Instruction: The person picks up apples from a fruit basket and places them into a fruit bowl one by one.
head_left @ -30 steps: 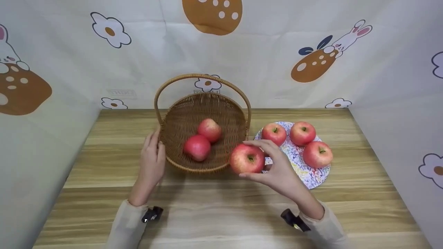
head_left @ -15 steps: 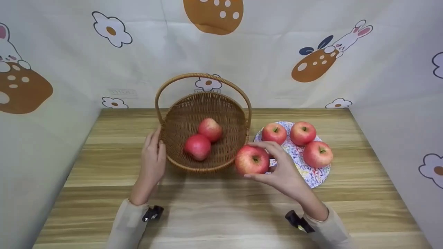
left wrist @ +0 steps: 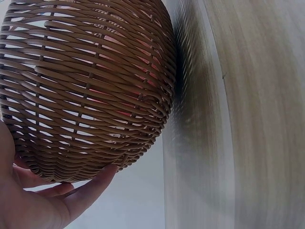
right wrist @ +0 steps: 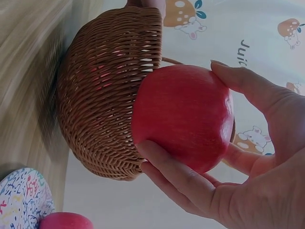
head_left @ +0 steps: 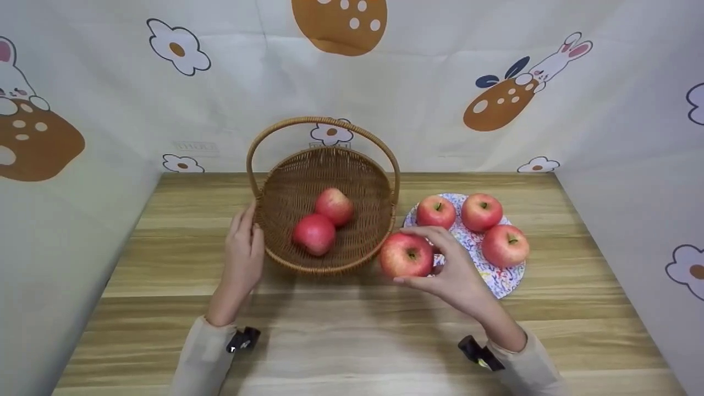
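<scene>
"Between the basket (head_left: 324, 168) and the plate (head_left: 503, 281), what does the right hand (head_left: 454, 275) hold?"

"One apple (head_left: 406, 257), near the basket's rim; thumb and fingers are clamped on opposite sides of it, I think because it is wide."

"And why is the left hand (head_left: 243, 247) at the basket?"

"Its fingers rest on the outer wall, thumb apart from them, probably for keeping it steady."

"Why do the two apples (head_left: 313, 235) inside lie together?"

"Perhaps the curved bottom gathers them; three other apples (head_left: 504, 247) stand on the plate."
</scene>
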The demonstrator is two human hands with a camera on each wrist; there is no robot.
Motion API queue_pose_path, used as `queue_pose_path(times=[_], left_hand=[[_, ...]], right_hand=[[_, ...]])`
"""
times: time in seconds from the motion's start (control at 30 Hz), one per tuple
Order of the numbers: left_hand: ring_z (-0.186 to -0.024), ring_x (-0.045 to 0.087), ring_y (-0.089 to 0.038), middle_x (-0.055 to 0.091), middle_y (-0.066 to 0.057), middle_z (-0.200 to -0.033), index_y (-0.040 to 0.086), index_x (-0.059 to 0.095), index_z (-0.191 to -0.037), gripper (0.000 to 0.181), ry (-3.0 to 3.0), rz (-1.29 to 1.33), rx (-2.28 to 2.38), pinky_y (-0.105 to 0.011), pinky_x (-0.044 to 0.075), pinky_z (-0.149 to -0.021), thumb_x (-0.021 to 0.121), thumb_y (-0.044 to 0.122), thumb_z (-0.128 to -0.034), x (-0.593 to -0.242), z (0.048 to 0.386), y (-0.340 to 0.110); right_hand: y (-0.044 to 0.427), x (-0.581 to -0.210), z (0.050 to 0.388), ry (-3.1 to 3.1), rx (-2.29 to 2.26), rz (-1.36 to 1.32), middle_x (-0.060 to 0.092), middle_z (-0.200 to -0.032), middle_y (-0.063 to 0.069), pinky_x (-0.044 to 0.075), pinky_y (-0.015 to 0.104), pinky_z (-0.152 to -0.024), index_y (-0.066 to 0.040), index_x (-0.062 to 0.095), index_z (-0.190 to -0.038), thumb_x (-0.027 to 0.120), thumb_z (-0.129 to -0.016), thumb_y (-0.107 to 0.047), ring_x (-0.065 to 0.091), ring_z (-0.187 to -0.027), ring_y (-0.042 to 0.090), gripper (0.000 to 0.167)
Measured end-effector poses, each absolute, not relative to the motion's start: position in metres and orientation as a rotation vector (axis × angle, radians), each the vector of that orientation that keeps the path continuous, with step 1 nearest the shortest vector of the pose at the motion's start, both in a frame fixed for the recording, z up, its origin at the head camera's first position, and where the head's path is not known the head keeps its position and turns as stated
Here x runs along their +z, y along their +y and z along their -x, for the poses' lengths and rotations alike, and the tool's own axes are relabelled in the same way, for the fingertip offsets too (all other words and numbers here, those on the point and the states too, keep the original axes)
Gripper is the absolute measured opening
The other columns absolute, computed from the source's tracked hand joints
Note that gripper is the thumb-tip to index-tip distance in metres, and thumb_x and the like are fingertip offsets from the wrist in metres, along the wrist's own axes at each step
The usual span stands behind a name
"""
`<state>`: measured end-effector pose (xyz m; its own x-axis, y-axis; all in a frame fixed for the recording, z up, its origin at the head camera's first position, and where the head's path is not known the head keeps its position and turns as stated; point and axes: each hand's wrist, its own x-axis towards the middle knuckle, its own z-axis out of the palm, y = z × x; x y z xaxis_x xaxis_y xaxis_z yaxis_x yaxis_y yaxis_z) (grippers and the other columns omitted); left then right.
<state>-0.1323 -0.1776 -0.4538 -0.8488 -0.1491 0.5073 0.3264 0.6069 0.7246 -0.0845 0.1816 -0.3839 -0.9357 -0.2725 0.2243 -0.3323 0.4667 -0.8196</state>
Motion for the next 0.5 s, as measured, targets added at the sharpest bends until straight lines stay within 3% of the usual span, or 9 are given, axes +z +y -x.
queue_pose_path(times=[0.1, 0.2, 0.3, 0.5], left_hand=[[-0.08, 0.051, -0.021, 0.057, -0.033, -0.14, -0.012, 0.047, -0.151, 0.051, -2.318, 0.134, -1.184, -0.034, 0.053, -0.076, 0.045, -0.005, -0.1011, -0.454, 0.132, -0.178], [-0.076, 0.047, -0.016, 0.056, -0.032, -0.142, -0.011, 0.046, -0.153, 0.051, -2.336, 0.127, -1.193, -0.028, 0.049, -0.072, 0.044, -0.004, -0.1021, -0.453, 0.131, -0.178], [-0.073, 0.043, -0.013, 0.054, -0.031, -0.145, -0.01, 0.045, -0.154, 0.051, -2.346, 0.125, -1.201, -0.025, 0.046, -0.069, 0.043, -0.004, -0.1027, -0.453, 0.131, -0.178], [-0.074, 0.045, -0.013, 0.054, -0.031, -0.145, -0.01, 0.045, -0.154, 0.052, -2.336, 0.131, -1.2, -0.026, 0.048, -0.071, 0.043, -0.004, -0.1022, -0.453, 0.131, -0.178]], right_hand=[[0.184, -0.385, 0.085, -2.643, 1.503, -0.523, 0.066, -0.138, 0.003, 0.054, 0.029, -0.095, -0.012, 0.069, -0.136, 0.098, -0.073, -0.016, 0.058, -0.125, 0.02, 0.07], [0.187, -0.387, 0.085, -2.634, 1.535, -0.507, 0.064, -0.138, 0.004, 0.058, 0.027, -0.085, -0.012, 0.069, -0.136, 0.098, -0.073, -0.015, 0.058, -0.121, 0.021, 0.07], [0.189, -0.387, 0.085, -2.627, 1.574, -0.486, 0.063, -0.138, 0.005, 0.061, 0.028, -0.074, -0.013, 0.069, -0.136, 0.099, -0.071, -0.012, 0.058, -0.118, 0.022, 0.072], [0.195, -0.39, 0.085, -2.619, 1.592, -0.462, 0.063, -0.136, 0.007, 0.06, 0.029, -0.071, -0.013, 0.069, -0.135, 0.098, -0.071, -0.011, 0.059, -0.115, 0.026, 0.07]])
